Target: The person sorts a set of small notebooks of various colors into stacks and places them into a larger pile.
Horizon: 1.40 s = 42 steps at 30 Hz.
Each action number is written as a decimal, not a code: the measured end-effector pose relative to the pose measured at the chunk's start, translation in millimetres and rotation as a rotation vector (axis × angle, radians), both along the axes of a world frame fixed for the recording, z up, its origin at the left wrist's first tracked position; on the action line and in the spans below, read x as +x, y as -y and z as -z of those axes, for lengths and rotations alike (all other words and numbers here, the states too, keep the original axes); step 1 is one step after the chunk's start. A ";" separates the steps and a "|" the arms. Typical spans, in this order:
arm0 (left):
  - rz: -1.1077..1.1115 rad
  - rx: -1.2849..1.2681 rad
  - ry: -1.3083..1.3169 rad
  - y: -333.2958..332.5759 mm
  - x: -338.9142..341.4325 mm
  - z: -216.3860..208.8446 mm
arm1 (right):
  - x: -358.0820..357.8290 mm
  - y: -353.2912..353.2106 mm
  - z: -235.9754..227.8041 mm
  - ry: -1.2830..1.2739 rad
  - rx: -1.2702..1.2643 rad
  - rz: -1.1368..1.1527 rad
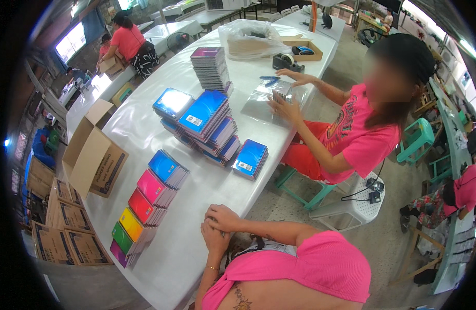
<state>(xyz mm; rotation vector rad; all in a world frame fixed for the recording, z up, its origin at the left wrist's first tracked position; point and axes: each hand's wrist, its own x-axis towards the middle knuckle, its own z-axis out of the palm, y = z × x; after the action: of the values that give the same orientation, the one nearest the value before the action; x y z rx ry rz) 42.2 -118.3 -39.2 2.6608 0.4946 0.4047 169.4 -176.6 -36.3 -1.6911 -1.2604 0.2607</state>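
My right hand [223, 217] rests on my left hand [215, 239] at the near edge of the white table [196, 268]. The two are clasped with fingers folded, and I see nothing held in them. Left of my hands runs a row of small spiral notebook stacks: blue [165, 165], pink [152, 186], red [142, 205], yellow [131, 223], green [122, 235] and purple [119, 253]. Beyond them rise taller piles of blue notebooks [204, 114], with a shorter blue stack [251, 159] beside them and a purple-topped pile [208, 64] behind.
An open cardboard box [95, 150] stands at the table's left; closed cartons [67, 222] sit below. At right, a seated co-worker [351, 124] handles clear plastic [266, 106] near a tape dispenser [288, 63], blue pliers [269, 79] and a plastic bag [251, 39]. A white stool [351, 204] stands behind.
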 end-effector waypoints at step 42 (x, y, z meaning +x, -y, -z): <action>0.040 0.050 0.101 2.4 5.3 -7.9 | 1.2 3.0 -2.0 0.031 -0.010 0.007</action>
<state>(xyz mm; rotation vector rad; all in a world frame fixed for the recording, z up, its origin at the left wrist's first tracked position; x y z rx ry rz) 47.5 -120.7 -31.3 2.6776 0.4045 0.5434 170.6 -179.6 -34.3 -1.7139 -1.2783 0.2381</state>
